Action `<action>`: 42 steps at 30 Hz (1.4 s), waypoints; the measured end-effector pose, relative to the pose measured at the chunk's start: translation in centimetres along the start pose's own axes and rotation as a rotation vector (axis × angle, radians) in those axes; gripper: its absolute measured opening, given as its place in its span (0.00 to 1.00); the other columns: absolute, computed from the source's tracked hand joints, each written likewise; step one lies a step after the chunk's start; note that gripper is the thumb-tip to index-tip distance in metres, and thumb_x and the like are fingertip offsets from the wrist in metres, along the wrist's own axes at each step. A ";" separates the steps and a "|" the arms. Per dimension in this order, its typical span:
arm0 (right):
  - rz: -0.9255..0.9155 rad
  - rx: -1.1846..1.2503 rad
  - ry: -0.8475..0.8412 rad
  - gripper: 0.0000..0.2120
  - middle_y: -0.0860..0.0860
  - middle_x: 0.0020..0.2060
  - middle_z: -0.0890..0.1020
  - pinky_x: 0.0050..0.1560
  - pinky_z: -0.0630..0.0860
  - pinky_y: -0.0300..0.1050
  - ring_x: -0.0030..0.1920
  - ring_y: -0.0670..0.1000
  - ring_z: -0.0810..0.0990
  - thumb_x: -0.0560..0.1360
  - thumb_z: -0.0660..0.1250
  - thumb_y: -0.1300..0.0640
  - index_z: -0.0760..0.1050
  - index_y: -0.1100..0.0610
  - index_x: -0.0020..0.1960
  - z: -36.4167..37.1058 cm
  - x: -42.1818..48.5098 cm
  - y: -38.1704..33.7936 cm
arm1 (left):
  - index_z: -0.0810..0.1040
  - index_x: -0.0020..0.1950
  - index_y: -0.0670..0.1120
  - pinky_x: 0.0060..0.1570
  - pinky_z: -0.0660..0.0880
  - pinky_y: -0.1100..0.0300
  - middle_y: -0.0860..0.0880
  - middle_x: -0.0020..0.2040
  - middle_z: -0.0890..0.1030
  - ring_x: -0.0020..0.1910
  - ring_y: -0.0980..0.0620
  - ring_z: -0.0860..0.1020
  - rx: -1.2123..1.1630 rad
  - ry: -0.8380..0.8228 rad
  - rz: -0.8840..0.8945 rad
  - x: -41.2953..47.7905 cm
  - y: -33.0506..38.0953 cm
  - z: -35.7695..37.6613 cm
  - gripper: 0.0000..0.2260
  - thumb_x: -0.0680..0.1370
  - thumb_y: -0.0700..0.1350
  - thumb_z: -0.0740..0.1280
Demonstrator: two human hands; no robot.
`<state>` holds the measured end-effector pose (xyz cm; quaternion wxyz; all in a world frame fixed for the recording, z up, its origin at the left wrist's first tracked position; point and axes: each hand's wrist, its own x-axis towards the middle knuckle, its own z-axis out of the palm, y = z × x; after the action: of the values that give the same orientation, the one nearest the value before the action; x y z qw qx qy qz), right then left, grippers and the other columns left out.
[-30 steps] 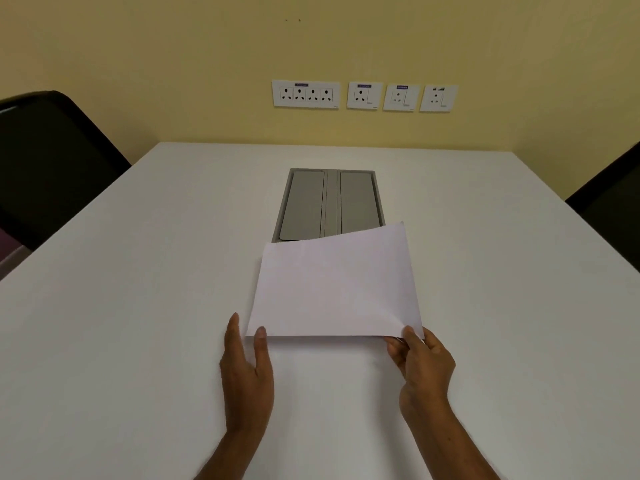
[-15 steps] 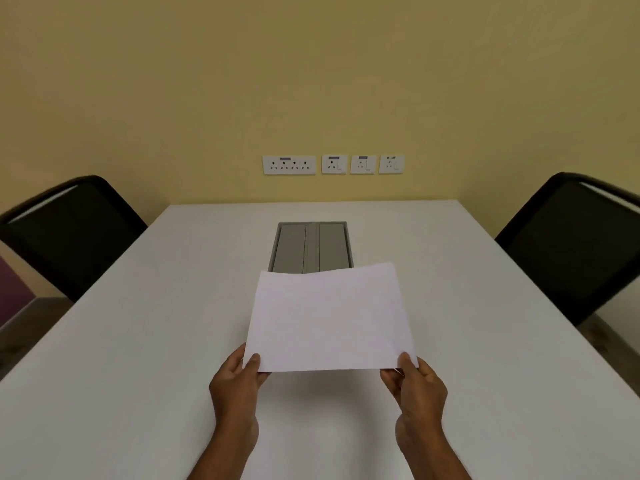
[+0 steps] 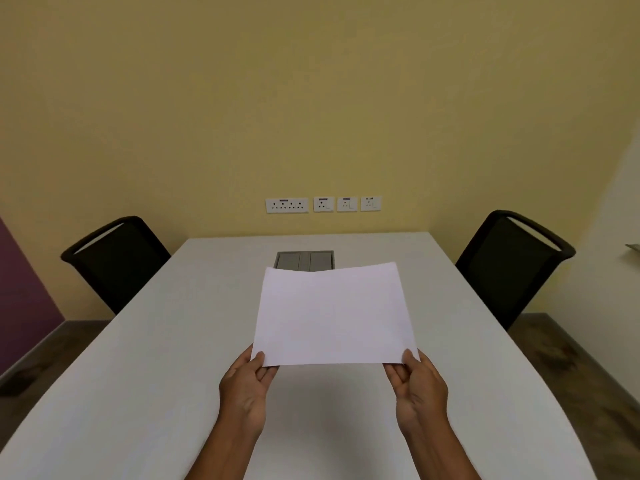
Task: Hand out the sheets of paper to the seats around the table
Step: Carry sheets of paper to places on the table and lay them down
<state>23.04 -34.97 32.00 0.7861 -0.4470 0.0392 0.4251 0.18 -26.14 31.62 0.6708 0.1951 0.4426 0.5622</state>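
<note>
Blank white sheets of paper (image 3: 334, 315) hang above the white table (image 3: 173, 358), lifted off its surface. My left hand (image 3: 247, 393) pinches the near left corner, thumb on top. My right hand (image 3: 420, 391) pinches the near right corner the same way. How many sheets are in the stack I cannot tell. A black chair (image 3: 116, 261) stands at the table's far left side and another black chair (image 3: 512, 265) at the far right side.
A grey cable hatch (image 3: 304, 260) is set into the table's middle, partly hidden behind the paper. The table's far end meets a yellow wall with a row of sockets (image 3: 322, 204). Wooden floor shows on both sides.
The paper has come up off the table with both hands on its near corners; my left hand went from lying flat to pinching. The view has tilted up, bringing both chairs into sight.
</note>
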 end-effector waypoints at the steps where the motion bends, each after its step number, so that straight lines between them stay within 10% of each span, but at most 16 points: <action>1: -0.002 0.002 -0.004 0.16 0.59 0.51 0.84 0.57 0.79 0.55 0.50 0.56 0.85 0.80 0.65 0.67 0.74 0.63 0.67 -0.3 -0.9 -0.7 | 0.73 0.69 0.36 0.60 0.75 0.49 0.38 0.60 0.81 0.55 0.44 0.82 -0.014 -0.003 -0.005 -1.1 0.3 0.1 0.16 0.81 0.31 0.62; 27: -0.227 -0.017 0.056 0.09 0.55 0.48 0.84 0.55 0.82 0.60 0.48 0.57 0.86 0.79 0.68 0.61 0.75 0.55 0.58 -11.1 -19.8 -10.0 | 0.74 0.68 0.35 0.57 0.76 0.49 0.37 0.63 0.79 0.53 0.41 0.81 -0.023 -0.142 -0.018 -22.0 1.5 -0.1 0.16 0.80 0.31 0.63; 42: -0.181 -0.076 -0.035 0.16 0.58 0.52 0.84 0.51 0.83 0.58 0.47 0.57 0.86 0.80 0.67 0.60 0.74 0.60 0.67 -26.0 -22.1 -23.4 | 0.76 0.65 0.36 0.53 0.78 0.50 0.40 0.54 0.83 0.48 0.46 0.83 -0.097 -0.059 0.065 -38.6 -10.7 4.7 0.15 0.79 0.31 0.63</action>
<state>33.76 -73.71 41.92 0.8041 -0.4709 -0.0313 0.3614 11.15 -63.98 40.42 0.6735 0.1930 0.3886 0.5984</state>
